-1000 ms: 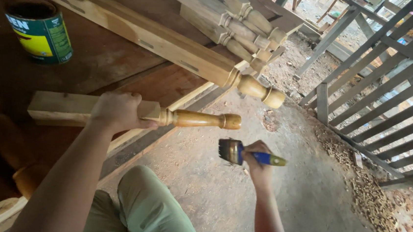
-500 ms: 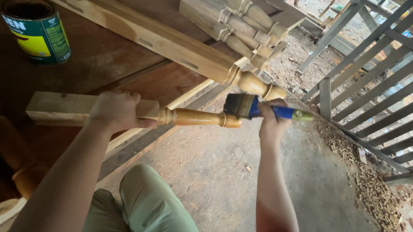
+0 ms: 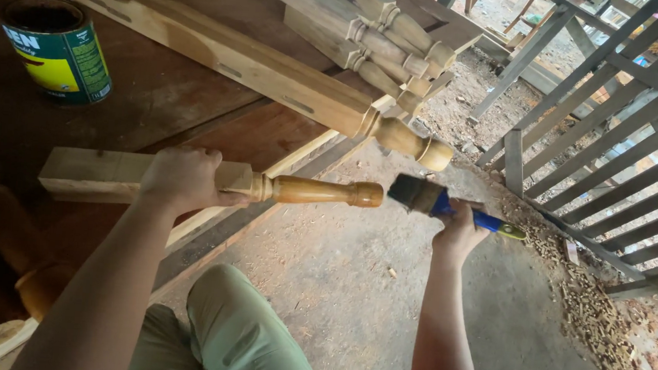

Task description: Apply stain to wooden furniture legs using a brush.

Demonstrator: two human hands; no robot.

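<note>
**Baluster held level, brush at its tip**

Baluster (image 3: 212, 184) lies with its long axis running left to right, square pale end to the left, turned glossy end pointing right over the dirt floor (image 3: 352, 289). The left hand (image 3: 181, 177) wraps its square section. The right hand (image 3: 458, 230) grips a blue-handled brush (image 3: 437, 201), bristles just beside the tip. Farther off, a green paint can (image 3: 58, 50) stands on the platform (image 3: 164, 94) beside stacked unfinished balusters (image 3: 357, 31).
</note>
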